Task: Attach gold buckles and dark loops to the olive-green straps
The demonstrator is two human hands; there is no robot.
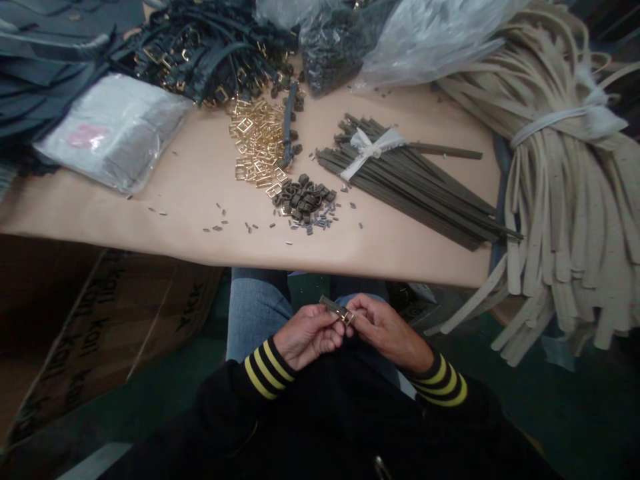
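Note:
Over my lap, both hands meet on a short olive-brown strap (331,305) with a gold buckle (347,316) at its right end. My left hand (313,333) pinches the strap between thumb and fingers. The fingers of my right hand (383,327) are closed on the buckle end. On the table ahead lie a heap of gold buckles (257,137), a small pile of olive-brown strap loops (304,198) and scattered small metal pieces (325,220). A bundle of thin olive-brown strips (415,183) is tied with a white band.
Long beige straps (560,200) hang over the table's right side. Dark buckled straps (210,53), a plastic-wrapped packet (113,130) and clear plastic bags (430,40) lie at the back and left. A cardboard box (115,320) stands below the table edge (190,257) at left.

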